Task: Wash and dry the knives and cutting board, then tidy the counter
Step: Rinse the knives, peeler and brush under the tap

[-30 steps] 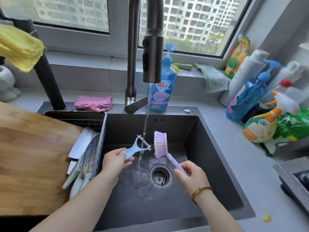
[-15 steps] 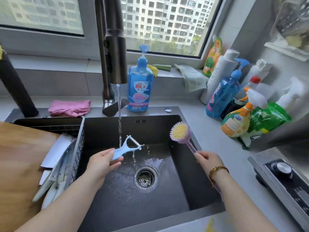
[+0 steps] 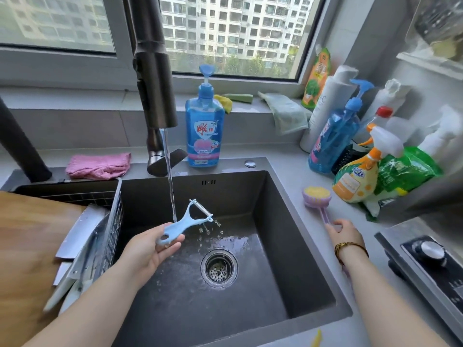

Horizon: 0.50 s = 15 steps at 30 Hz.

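Pale-blue peeler (image 3: 185, 222), pinched by the left hand (image 3: 147, 249), sits under the tap stream (image 3: 170, 184) at frame centre, evidently for rinsing. The right hand (image 3: 344, 231) curls round the brush (image 3: 316, 196) handle, apparently parking it mid-right. The knives (image 3: 82, 236) and cutting board (image 3: 27, 246) wait lower left.

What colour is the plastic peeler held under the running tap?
Light blue. The head view shows the Y-shaped plastic peeler best.

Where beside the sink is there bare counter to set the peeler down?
Bare counter: between the soap bottle and blue spray bottle; nearer, between sink rim and stove. Crowded: orange sprayer and brush at right, cutting board left.
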Tool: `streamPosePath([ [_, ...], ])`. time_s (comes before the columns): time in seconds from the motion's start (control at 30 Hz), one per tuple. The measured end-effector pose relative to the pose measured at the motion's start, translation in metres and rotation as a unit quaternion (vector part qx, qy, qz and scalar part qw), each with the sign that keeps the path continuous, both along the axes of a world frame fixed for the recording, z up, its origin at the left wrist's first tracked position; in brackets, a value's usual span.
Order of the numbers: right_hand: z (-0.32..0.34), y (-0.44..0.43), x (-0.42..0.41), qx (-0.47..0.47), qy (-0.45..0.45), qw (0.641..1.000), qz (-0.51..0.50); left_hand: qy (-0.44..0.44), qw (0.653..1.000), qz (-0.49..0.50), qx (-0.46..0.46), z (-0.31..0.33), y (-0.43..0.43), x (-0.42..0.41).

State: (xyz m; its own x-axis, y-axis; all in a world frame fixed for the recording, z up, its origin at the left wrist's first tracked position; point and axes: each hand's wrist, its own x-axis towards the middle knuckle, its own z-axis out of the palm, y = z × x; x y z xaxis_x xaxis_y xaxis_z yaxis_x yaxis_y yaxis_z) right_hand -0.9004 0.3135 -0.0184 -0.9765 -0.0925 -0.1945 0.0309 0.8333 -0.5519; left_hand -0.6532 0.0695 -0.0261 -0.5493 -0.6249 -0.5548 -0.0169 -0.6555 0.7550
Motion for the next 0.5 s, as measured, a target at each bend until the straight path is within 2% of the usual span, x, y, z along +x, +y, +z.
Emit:
streamPosePath([
  [0.1,-0.001,0.001,-0.002,0.012,0.018,1.0,-0.009,0.008,1.0,0.0,0.016,0.003,0.002,0.002],
  [0.17,0.001,-0.002,0.001,-0.002,0.065,0.997,-0.039,0.014,1.0,0.003,0.025,0.005,0.003,0.004],
  [0.27,0.009,-0.026,0.029,-0.094,0.141,0.985,-0.033,0.017,0.999,0.011,0.033,0.007,0.001,0.009],
  [0.3,0.01,-0.041,0.047,-0.137,0.123,0.983,0.004,0.016,0.999,0.016,0.036,0.007,0.0,0.011],
  [0.37,0.008,-0.078,0.092,-0.21,0.028,0.971,0.107,0.017,0.999,0.023,0.042,0.008,0.0,0.014],
  [0.43,0.003,-0.114,0.135,-0.26,-0.114,0.941,0.186,0.025,0.998,0.03,0.048,0.012,0.002,0.016],
  [0.5,-0.004,-0.147,0.164,-0.287,-0.251,0.9,0.21,0.035,0.998,0.031,0.051,0.015,0.005,0.018],
])
